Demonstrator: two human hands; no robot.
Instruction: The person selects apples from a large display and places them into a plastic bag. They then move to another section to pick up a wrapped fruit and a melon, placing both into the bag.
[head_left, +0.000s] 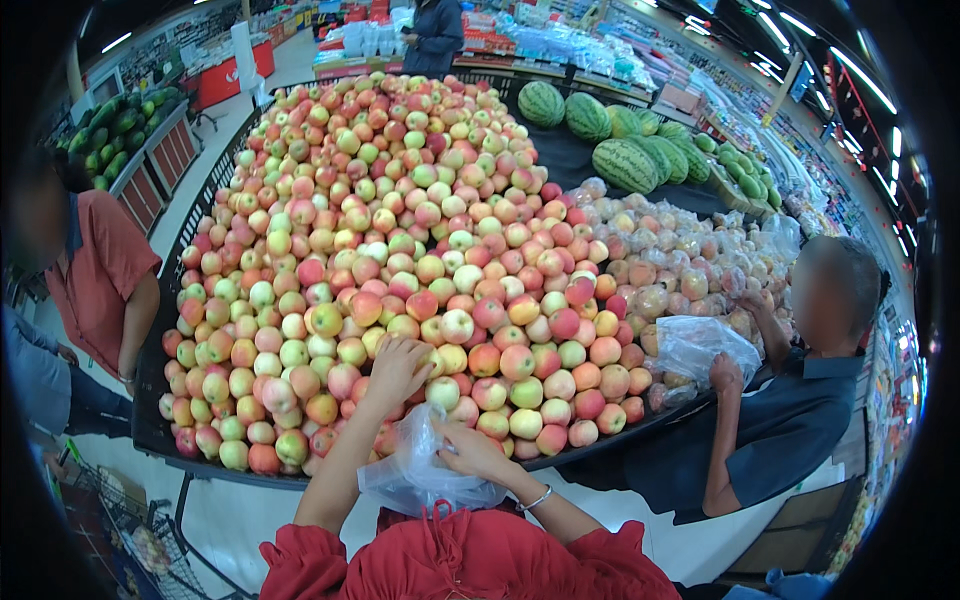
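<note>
A large heap of red and yellow-green apples (375, 247) fills the black display bin before me. My left hand (397, 371) reaches onto the near part of the heap, fingers bent over a yellowish apple (450, 359); whether they grip one is hidden. At the bin's front edge, my right hand (469, 450) holds the gathered top of a thin clear plastic bag (427, 472), which hangs in front of my red top. What the bag holds cannot be made out. A silvery bangle circles my right wrist.
A person (810, 420) at the right holds a clear bag (705, 349) beside plastic-wrapped fruit (694, 262). Another person (105, 277) stands at the left. Watermelons (626, 165) lie at the back right. A wire shopping cart (142, 536) stands lower left. The bin's black slatted side (202, 202) runs along the left.
</note>
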